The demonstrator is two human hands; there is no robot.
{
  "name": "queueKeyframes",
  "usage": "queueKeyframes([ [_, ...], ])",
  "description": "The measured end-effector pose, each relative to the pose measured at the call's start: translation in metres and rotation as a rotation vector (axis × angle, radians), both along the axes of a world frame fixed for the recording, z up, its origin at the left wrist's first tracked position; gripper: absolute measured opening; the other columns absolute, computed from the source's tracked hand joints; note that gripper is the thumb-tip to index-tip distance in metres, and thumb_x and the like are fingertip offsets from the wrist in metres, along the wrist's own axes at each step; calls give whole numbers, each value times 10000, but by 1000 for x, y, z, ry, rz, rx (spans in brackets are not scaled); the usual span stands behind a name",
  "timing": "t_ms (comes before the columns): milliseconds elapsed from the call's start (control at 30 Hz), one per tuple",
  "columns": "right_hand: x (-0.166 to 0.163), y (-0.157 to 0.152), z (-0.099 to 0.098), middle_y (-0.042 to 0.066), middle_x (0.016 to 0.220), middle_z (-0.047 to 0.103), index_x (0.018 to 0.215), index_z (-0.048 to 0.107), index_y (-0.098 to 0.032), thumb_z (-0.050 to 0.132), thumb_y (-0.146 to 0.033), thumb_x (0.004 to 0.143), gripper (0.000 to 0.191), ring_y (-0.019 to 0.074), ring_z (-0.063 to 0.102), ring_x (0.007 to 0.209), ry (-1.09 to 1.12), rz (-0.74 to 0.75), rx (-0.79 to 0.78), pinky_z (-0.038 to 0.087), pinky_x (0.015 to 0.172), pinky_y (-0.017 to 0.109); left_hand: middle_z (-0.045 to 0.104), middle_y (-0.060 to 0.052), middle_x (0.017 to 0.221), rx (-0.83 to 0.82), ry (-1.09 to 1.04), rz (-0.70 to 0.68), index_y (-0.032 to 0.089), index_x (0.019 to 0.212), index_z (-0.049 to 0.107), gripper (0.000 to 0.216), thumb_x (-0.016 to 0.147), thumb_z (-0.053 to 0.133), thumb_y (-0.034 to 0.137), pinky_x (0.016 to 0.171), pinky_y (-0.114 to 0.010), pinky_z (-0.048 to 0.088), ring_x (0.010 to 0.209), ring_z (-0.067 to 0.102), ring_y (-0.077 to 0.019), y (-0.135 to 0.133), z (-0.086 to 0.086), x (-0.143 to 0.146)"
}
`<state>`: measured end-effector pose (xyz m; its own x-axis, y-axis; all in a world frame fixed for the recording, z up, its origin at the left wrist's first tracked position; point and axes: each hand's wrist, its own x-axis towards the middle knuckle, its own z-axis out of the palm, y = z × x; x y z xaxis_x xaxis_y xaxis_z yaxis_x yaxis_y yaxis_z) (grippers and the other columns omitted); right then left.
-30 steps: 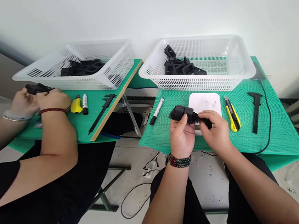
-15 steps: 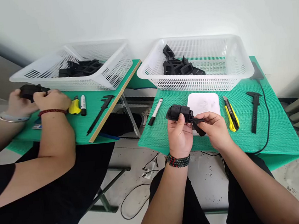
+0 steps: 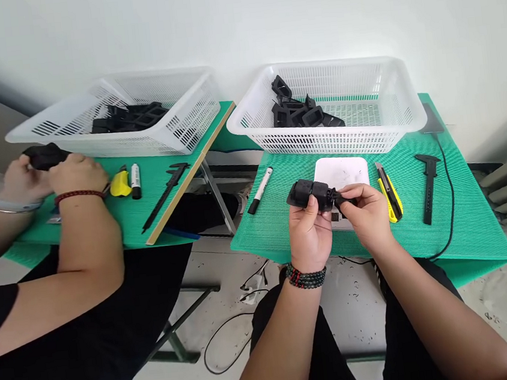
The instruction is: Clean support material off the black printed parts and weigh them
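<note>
Black part (image 3: 312, 193) is held in both hands, lifted clear of the green table (image 3: 275, 227), over its near edge toward the middle. Left hand (image 3: 309, 232) is closed around the part's left end, thumb on top, fingers curled beneath. Right hand (image 3: 367, 217) is pinched shut on the narrower right end between thumb and forefinger; the remaining fingers are folded in.

White tray (image 3: 346, 168) is seen just behind the hands, partly covered by them. Marker (image 3: 260, 189) is laid toward the left edge, yellow knife (image 3: 389, 200) just right of the tray, caliper (image 3: 429, 186) and cable (image 3: 451, 193) toward the right edge. White basket (image 3: 330, 145) is set along the far edge, black pieces (image 3: 300, 112) heaped in its left half.

At the next table, a co-worker's hands (image 3: 77, 172) are closed on another dark object (image 3: 44, 156).
</note>
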<state>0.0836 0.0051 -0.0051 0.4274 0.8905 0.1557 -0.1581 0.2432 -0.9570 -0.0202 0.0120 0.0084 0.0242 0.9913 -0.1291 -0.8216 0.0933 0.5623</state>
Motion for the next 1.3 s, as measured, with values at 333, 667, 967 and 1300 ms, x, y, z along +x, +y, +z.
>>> queueKeyframes([
  [333, -16, -14, 0, 21, 852, 725, 734, 662, -240, 611, -102, 703, 150, 193, 694, 826, -318, 21, 129, 563, 773, 367, 741, 2, 910, -40, 22, 38, 234, 965, 723, 321, 699, 900, 261, 647, -233, 487, 762, 671, -121, 7, -4, -7],
  [667, 8, 5, -3, 43, 857, 723, 768, 657, -212, 659, -183, 710, 65, 207, 691, 864, -182, -190, 43, 566, 819, 391, 753, -12, 999, 0, 24, -114, 231, 991, 734, 295, 725, 861, 209, 772, -240, 545, 894, 690, -134, -8, 5, 0],
  [967, 9, 2, 7, 50, 904, 715, 947, 653, -223, 694, -281, 778, 183, 190, 683, 843, -85, -212, 47, 561, 735, 347, 759, -79, 1014, -120, 11, -143, 215, 1018, 719, 245, 871, 663, 403, 728, -330, 557, 919, 715, -226, -7, 10, -2],
  [1300, 10, -9, 10, 51, 921, 704, 927, 733, -249, 679, -221, 852, 96, 212, 641, 878, -475, -85, 209, 511, 754, 382, 756, -81, 1042, -89, 41, -48, 199, 1068, 733, 336, 910, 644, 482, 721, -284, 554, 927, 709, -188, 3, 2, -7],
])
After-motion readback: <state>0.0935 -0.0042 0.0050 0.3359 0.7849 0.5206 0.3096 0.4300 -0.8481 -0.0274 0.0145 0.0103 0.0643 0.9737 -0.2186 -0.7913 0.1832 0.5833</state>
